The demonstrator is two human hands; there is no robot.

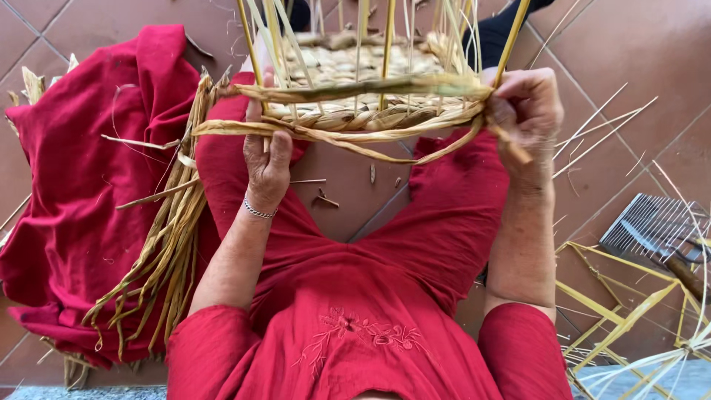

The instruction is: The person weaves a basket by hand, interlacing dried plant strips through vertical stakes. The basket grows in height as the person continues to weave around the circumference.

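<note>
A half-woven straw basket (348, 70) with upright yellow stakes rests between my knees. Twisted straw strands (355, 130) run around its near side. My left hand (266, 159) grips these strands at the basket's left edge; a thin silver bracelet sits on that wrist. At the basket's right edge, my right hand (527, 118) pinches the strands against an upright stake. I wear a red dress (355, 318).
A bundle of dry straw leaves (167, 252) lies on a red cloth (81, 185) at my left. A metal comb-like tool (655, 226) and loose yellow straw (629, 326) lie at the right on the terracotta tile floor (615, 52).
</note>
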